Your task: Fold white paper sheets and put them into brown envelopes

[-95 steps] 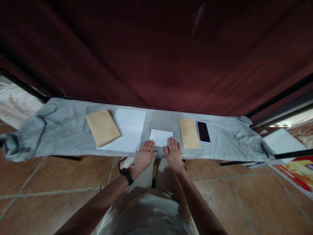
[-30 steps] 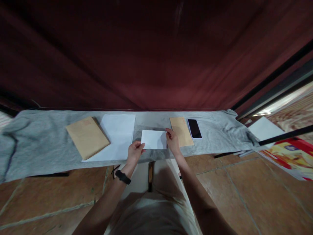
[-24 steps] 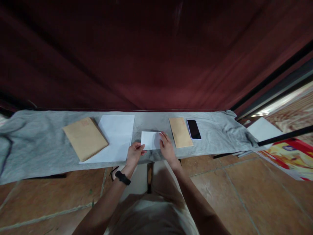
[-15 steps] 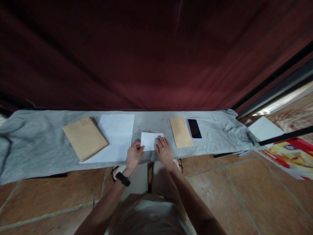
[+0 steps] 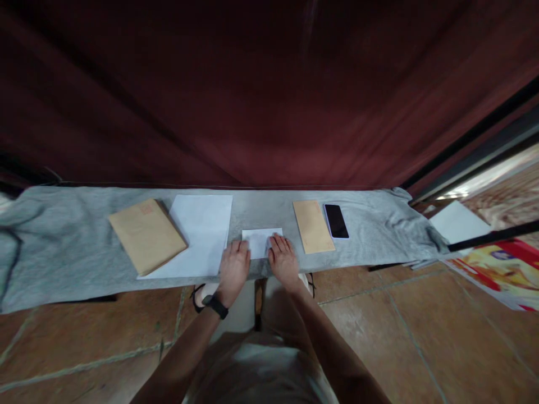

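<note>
A small folded sheet of white paper (image 5: 257,242) lies on the grey cloth in front of me. My left hand (image 5: 236,261) rests flat over its left end, fingers stretched forward. Over the right end lies my right hand (image 5: 283,257), also flat with fingers extended. Both hands press on the paper from above and grip nothing. To the left is a stack of larger white sheets (image 5: 206,224), partly covered by a thick stack of brown envelopes (image 5: 147,235). A single brown envelope (image 5: 314,227) lies right of my right hand.
A phone (image 5: 336,221) with a dark screen lies beside the single envelope. The grey cloth (image 5: 379,235) covers a narrow bench, with a dark red curtain (image 5: 261,112) behind it. At far right are a metal frame and a red and yellow printed box (image 5: 505,269).
My left hand has gone from pinching the paper's lower left corner to lying flat on its left end. My right hand has stayed nearly in place.
</note>
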